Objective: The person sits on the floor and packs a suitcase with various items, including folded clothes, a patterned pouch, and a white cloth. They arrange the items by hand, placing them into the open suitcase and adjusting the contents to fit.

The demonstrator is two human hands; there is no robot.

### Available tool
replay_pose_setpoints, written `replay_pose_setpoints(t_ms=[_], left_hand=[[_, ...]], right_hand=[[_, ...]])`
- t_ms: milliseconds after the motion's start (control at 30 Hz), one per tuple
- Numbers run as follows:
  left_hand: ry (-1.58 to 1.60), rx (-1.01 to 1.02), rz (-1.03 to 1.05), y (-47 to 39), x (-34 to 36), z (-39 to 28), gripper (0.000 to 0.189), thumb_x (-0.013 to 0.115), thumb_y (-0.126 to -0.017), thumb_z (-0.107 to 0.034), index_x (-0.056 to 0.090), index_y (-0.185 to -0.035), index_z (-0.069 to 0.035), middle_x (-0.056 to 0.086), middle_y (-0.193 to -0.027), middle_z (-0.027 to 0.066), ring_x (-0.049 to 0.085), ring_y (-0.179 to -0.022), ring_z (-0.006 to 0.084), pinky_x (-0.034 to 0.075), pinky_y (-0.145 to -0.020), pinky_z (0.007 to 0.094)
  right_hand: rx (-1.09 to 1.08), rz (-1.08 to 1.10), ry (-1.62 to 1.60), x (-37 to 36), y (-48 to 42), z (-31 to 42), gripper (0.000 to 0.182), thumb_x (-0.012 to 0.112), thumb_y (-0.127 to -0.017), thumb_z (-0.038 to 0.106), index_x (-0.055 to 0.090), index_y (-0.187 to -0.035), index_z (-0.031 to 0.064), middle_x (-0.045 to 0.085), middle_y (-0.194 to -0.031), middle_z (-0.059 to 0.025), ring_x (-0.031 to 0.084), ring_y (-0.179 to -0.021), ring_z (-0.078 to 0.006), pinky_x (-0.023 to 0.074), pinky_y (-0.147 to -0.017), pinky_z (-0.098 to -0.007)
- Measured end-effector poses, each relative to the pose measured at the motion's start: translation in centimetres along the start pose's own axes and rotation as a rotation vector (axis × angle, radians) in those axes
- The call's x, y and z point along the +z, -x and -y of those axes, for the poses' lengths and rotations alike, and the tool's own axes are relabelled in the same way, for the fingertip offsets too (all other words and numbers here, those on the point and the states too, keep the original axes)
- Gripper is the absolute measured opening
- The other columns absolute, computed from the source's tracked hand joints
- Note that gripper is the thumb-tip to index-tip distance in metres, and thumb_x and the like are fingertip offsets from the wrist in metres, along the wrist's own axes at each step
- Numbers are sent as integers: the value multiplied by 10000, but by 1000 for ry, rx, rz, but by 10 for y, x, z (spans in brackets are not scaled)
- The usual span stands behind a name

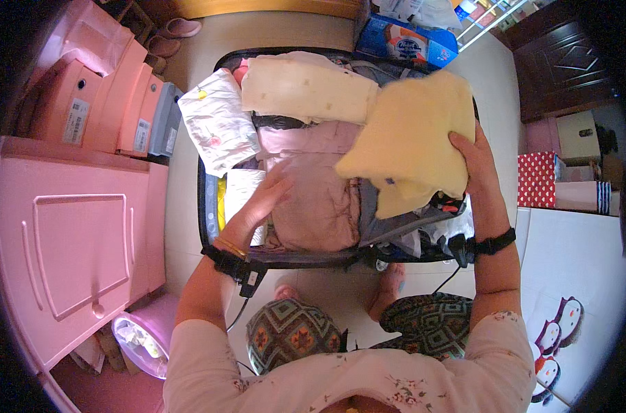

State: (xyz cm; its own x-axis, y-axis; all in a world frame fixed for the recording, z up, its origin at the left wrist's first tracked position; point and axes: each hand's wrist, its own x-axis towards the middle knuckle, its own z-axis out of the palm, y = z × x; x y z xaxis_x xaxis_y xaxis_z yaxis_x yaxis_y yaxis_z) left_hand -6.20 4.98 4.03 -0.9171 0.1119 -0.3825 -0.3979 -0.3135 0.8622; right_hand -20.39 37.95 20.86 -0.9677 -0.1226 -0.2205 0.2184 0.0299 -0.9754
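An open suitcase point(204, 206) packed with folded clothes lies on the floor before me. My right hand point(473, 160) grips a yellow garment point(416, 134) by its right edge, thumb on top, above the suitcase's right part. My left hand point(271, 193), slightly blurred with fingers spread, is over the left edge of a folded pinkish-brown garment point(318, 206); contact cannot be told. A white garment with fruit prints point(220, 121) lies at the suitcase's upper left, beside a folded cream cloth point(307, 88). Under my left hand is a white folded item point(238, 191).
Pink boxes point(137, 103) and a pink cabinet point(80, 248) stand at left, with a lilac bin point(147, 346) below. A blue carton point(406, 44) is behind the suitcase. At right are a dark cabinet point(555, 62) and a white surface with penguin pictures point(566, 258).
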Motion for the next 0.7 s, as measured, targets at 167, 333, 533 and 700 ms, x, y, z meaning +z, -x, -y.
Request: replay_pose_setpoints(t_ms=[167,333,533,700], left_hand=[[-1092,662,0,19,30,-27,568,471,-877,-404,327,-1314,-72,415,-1304,88,348,-1214,207,340,-968,388],[568,11,91,21,-14,-13,575,463,-877,-403,317,-1318,-64,407,-1311,96,345,-1232,228,310,-1008,391],[245,-199,-157,22,-15,26,740,571,-843,-286,129,-1400,-80,331,-1354,142,325,-1243,272,283,-1015,353],[-505,112,-234,-16,-1,75,851,609,-715,-41,100,-1397,-33,284,-1379,177,292,-1264,297,244,-1033,343]], right_hand=[[38,148,-242,51,32,-5,514,562,-787,123,382,-1260,34,540,-1134,-115,581,-950,-219,501,-791,-333],[262,294,-347,83,43,-90,591,567,-754,85,327,-1293,67,513,-1161,-121,532,-1006,-258,455,-857,-407],[358,237,104,105,60,-243,655,601,-747,44,280,-1318,53,470,-1214,-109,476,-1085,-225,407,-899,-357],[64,134,427,101,43,-277,736,608,-679,38,253,-1324,45,486,-1187,-151,484,-1083,-272,406,-896,-350]])
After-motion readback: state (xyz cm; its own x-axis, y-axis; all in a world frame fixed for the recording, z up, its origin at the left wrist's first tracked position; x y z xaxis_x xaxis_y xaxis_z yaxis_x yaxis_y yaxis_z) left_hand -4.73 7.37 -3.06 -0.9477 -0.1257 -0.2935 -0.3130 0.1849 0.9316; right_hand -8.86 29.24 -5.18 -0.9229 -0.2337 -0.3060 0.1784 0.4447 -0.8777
